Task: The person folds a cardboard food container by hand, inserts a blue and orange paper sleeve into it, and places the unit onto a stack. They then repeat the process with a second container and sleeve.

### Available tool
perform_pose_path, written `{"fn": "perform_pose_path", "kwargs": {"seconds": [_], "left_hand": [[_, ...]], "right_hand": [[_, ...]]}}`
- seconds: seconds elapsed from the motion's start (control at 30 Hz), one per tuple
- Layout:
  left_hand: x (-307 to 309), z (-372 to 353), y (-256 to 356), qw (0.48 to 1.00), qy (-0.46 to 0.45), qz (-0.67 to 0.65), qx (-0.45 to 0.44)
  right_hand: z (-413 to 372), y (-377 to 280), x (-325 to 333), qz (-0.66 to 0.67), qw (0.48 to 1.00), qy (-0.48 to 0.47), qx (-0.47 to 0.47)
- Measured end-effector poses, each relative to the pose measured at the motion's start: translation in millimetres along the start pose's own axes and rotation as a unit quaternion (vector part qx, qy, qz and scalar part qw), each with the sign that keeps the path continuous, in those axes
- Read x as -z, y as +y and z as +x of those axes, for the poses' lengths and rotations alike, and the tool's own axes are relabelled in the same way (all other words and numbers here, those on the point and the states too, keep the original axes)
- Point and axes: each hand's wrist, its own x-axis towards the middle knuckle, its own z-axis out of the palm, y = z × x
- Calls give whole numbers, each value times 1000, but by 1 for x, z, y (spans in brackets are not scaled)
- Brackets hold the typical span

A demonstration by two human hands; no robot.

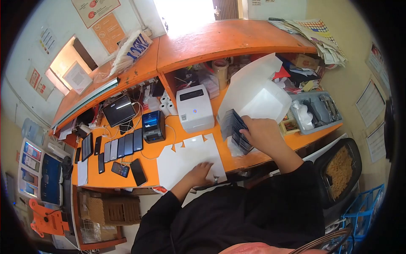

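On the orange desk lies a white sheet (179, 167) with cut notches along its far edge. My left hand (199, 174) rests on its right part, fingers stretched out and holding nothing. My right hand (260, 133) grips a stack of thin, dark, shiny flat packets (231, 122); what they contain I cannot make out. Just beyond that hand, a white box or tray with a raised flap (270, 103) stands tilted. Some clear plastic (234, 148) shows below the stack.
A white label printer (195, 109) and a small dark printer (153, 127) stand behind the sheet. Several phones (120, 147) lie at left among cables. A grey tray (317, 112) with small items sits at right, near a black chair (340, 169). An orange raised counter (224, 40) runs behind.
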Motion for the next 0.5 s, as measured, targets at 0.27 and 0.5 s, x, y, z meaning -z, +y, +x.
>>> {"fn": "perform_pose_path", "kwargs": {"seconds": [0.27, 0.5], "left_hand": [[-26, -38, -55, 991, -121, -9, 49], [-25, -32, -92, 962, -78, -243, 94]], "right_hand": [[-15, -42, 7, 109, 928, 339, 112], [-32, -91, -39, 305, 911, 190, 202]]}}
